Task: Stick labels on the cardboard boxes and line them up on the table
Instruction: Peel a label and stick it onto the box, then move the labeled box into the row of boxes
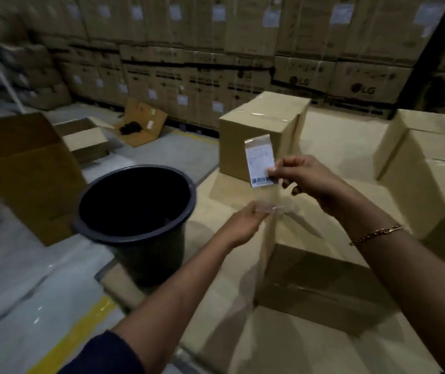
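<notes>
While the label (259, 163) is held upright above the table (337, 139), it is pinched at its lower right corner between the thumb and fingertips of the right hand (305, 179), the remaining fingers being curled. A barcode is seen along the label's lower edge, and a clear margin at its top. Just below it, a clear film (272, 205) is gripped at its end by the closed fingers of the left hand (245, 222), which is blurred; whether the film is joined to the label cannot be told. Behind the label, a taped box (259, 122) is stood upright on the table, apart from both hands. A second box (318, 287) is set near the front edge, beneath the forearms, and more boxes (426, 163) are grouped at the right. A black bin (135, 206) is placed just beside the table's left edge. A chain bracelet (375, 234) is worn on the right wrist. Stacked cartons (216, 49) are seen along the back wall.
</notes>
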Demonstrator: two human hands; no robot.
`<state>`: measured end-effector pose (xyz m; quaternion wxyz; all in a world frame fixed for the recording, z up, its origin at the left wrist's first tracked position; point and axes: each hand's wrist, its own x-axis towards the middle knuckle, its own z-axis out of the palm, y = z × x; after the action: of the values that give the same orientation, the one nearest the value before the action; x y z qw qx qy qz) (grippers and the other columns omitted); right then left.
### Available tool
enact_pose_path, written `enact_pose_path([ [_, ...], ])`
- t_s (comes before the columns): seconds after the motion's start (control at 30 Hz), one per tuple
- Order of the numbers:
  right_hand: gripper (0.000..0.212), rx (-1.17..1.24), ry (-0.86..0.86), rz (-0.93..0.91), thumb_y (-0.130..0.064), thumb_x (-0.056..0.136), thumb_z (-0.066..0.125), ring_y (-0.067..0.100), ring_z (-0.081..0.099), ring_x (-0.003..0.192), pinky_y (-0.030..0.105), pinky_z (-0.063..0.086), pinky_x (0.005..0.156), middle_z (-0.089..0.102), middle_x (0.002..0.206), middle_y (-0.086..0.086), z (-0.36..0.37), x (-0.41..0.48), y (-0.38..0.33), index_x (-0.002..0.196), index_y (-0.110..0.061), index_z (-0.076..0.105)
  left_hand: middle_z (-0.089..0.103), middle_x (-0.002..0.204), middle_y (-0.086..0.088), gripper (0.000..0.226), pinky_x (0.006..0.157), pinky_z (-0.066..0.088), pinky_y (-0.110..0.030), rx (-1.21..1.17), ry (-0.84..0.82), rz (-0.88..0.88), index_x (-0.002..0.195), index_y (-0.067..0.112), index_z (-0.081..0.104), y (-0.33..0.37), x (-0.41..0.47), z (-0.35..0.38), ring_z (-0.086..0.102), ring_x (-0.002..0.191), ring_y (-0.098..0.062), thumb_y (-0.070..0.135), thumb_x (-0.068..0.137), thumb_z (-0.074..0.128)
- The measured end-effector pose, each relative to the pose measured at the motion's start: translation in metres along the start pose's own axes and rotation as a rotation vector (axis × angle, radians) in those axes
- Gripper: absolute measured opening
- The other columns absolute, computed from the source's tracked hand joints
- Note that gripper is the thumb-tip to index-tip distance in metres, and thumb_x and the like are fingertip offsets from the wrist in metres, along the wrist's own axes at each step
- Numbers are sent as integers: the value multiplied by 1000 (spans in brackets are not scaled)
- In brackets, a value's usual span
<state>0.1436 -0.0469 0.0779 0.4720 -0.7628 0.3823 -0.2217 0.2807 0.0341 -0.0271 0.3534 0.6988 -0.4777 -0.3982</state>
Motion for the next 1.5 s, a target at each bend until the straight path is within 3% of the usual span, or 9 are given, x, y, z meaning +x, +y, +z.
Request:
enact_pose_path([
  [0.4,22,-576,-109,-365,-42,94,65,11,68,94,40,59,82,75,104,-9,113,46,-55,112,-32,75,56,143,-5,59,90,44,-37,138,-21,-25,147,26,46,-26,-12,-21,54,126,-28,61,98,47],
  [0.53,43,-609,54,-212,-50,99,56,16,61,121,44,51,101,65,135,-2,38,19,-2,133,-26,65,60,139,-5,52,102,47,-43,18,65,92,140,26,54,8,2,6,57,125,-28,53,95,51],
  [0.63,63,-749,41,-6,-54,106,36,20,26,153,41,24,124,26,168,2,-12,-15,49,159,-21,31,51,149,-8,51,106,44,-44,72,11,173,151,30,40,38,16,40,52,131,-30,48,103,37],
  [0.73,69,-857,-48,147,-61,105,18,15,2,157,40,8,127,2,171,-5,-41,-57,95,164,-25,9,21,166,-11,73,115,30,-46,400,-38,169,162,31,9,48,22,65,31,147,-35,59,101,37],
  [0.9,78,-929,51,319,-73,98,11,17,-6,157,47,4,126,-8,171,-7,-87,-112,134,163,-31,0,21,167,-5,78,118,29,-53,320,-2,154,162,34,6,47,16,64,29,149,-35,60,99,45],
  [1.03,85,-690,260,449,-78,95,23,28,15,156,53,23,122,5,172,-1,-106,-148,154,163,-31,5,31,164,-3,81,108,36,-45,79,50,99,162,34,10,44,3,64,38,143,-34,57,98,53],
  [1.17,87,135,325,471,-81,88,38,30,48,137,51,41,113,41,159,3,-97,-189,164,160,-34,23,38,159,1,91,113,35,-54,-185,114,53,155,43,28,18,-25,65,39,143,-30,90,78,42],
  [1.37,101,174,309,336,-91,74,44,26,49,135,49,43,110,40,160,1,-83,-208,165,158,-36,27,55,145,0,100,107,42,-59,-180,214,84,148,46,39,12,-67,82,52,131,-32,103,66,28],
  [1.5,107,274,395,133,-71,76,70,25,43,143,57,34,117,37,162,-1,-115,-193,139,161,-40,13,53,149,0,80,104,47,-53,58,370,210,158,40,22,51,-71,63,56,128,-28,73,91,49],
])
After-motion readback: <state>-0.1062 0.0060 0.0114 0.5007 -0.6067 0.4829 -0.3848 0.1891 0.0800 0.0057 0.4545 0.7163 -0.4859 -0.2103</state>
